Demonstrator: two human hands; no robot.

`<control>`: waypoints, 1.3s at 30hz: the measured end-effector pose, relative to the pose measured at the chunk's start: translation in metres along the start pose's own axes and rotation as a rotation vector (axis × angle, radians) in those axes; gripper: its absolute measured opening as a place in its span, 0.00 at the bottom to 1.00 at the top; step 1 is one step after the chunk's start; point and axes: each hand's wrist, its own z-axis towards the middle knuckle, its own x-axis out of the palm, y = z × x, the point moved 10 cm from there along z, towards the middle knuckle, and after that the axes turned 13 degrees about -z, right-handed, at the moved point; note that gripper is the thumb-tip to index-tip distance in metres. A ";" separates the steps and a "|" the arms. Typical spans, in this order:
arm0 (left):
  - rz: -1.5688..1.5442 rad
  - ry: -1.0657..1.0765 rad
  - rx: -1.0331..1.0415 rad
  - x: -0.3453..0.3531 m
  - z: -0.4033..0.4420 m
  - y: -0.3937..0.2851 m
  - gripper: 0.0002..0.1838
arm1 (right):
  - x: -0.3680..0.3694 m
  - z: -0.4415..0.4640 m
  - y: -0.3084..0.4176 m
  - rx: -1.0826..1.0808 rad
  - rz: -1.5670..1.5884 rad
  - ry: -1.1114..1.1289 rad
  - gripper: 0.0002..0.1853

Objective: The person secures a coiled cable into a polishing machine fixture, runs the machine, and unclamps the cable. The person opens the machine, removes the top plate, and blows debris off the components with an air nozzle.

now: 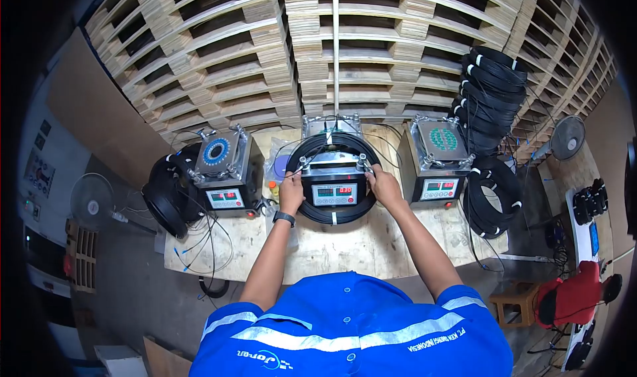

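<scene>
In the middle of the bench stands a metal machine with a lit digital panel (334,193) on its front. Around it hangs a coil of black cable (334,216), bound with white ties. My left hand (290,192), wearing a dark wristband, is closed at the machine's left front corner, its fingers on a small metal clamp lever (302,167). At the opposite front corner my right hand (386,187) is closed in the same way on another clamp lever (364,165). The fingertips are small and partly hidden.
Similar machines stand left (225,171) and right (441,158), one with blue and one with green connectors on top. Black cable coils (491,198) lie beside them, with a tall stack of coils (491,98) behind. Wooden pallets (391,45) rise behind the bench (371,257). Fans flank it.
</scene>
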 end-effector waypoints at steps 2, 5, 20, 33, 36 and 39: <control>-0.030 0.077 0.068 0.018 -0.017 -0.019 0.24 | 0.000 0.000 0.000 0.000 -0.001 -0.016 0.14; -0.473 0.131 -0.275 0.051 -0.022 0.024 0.26 | 0.008 0.001 -0.002 -0.019 -0.007 -0.030 0.14; -0.557 0.396 -0.431 0.091 -0.021 0.015 0.25 | 0.111 0.011 0.033 0.473 1.138 0.484 0.26; 0.081 0.860 -0.225 0.101 -0.049 -0.034 0.30 | 0.073 0.011 0.033 0.268 0.577 0.559 0.29; 0.307 1.048 -0.171 0.067 -0.065 -0.092 0.23 | -0.010 0.030 0.045 0.076 0.229 0.078 0.24; 0.137 0.866 -0.090 0.037 -0.019 -0.151 0.16 | -0.054 0.047 0.064 -0.017 0.178 -0.174 0.18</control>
